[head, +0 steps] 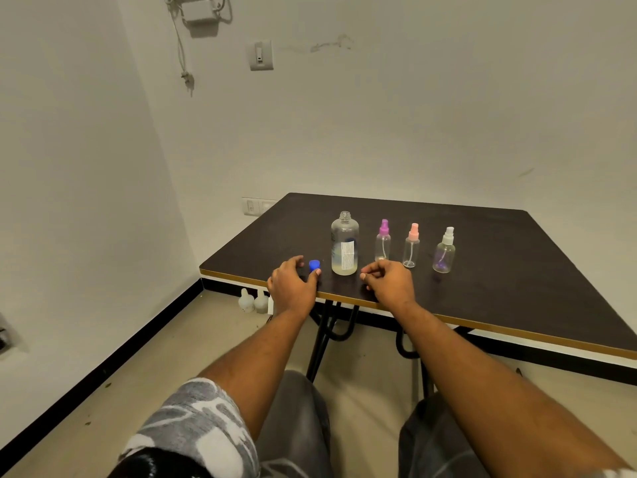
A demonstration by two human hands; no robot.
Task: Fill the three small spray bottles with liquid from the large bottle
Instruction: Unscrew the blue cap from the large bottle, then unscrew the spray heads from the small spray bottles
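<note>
Hands at the near edge of the dark, matt, brown-edged table (482,270). My left hand (293,284) lay arched about the small blue plastic screw cap (314,264), thumb tip against its near side, the other fingers apart from it, so the hand was released rather than gripping; my right hand (391,282) rested with fingers loosely curled, holding nothing.

The large clear round-shouldered plastic bottle (344,246) stood upright between and just beyond the two hands, its threaded neck open, a white printed label (347,253) on its side; only a shallow layer of pale liquid showed at its base, so I judged it light, fairly stiff, smooth and perhaps slippery, best taken round the mid-body at the label and steadied for pouring.

Beyond and to the right of my right hand stood, in a row, well apart from one another, the small clear cylindrical spray bottle with a purple pump top (383,241), the like bottle with a pink pump top (411,246) and the rounder one with a white pump top (444,251); all upright, tops on, dip tubes visible. I judged them very light, easily toppled, narrow-necked; each wanted holding by the body while the pump was unscrewed, and a slow pour to avoid spilling.
</note>
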